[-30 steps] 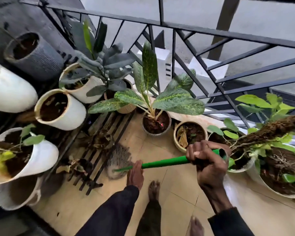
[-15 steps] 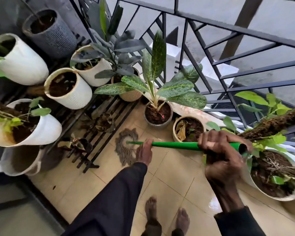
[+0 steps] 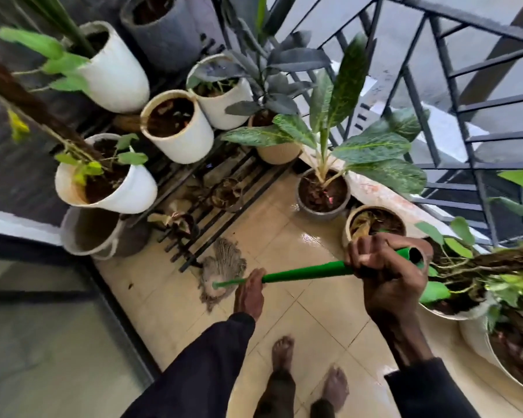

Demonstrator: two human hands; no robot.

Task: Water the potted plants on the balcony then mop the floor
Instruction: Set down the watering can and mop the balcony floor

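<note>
The right hand (image 3: 387, 279) is wrapped tight round the top end of the green mop handle (image 3: 305, 272), fingers curled fully over it with no slack. The left hand (image 3: 249, 292) is lower down the shaft; only its back shows, but it seems to be closed round the handle too. That is a sound two-handed hold for mopping. I'd say the thing now is to let the upper hand steer and the lower hand press, drawing the grey string mop head (image 3: 224, 267) back towards the bare feet (image 3: 281, 351) in short overlapping pulls rather than shoving it forward. The head lies on the beige floor tiles (image 3: 314, 321), right at the near foot of the black metal plant rack (image 3: 224, 191), so its strands could easily snag on the bars or drag out the dead leaves underneath. To the right, a grey pot with a speckled-leaf plant (image 3: 322, 194) and a beige pot of dry leaves (image 3: 375, 224) stand on the floor near the handle's top end, so a wide swing risks knocking them. The tiles shine wet near those pots, and bare feet call for slow steps there. The dark railing (image 3: 465, 146) closes the far side.
</note>
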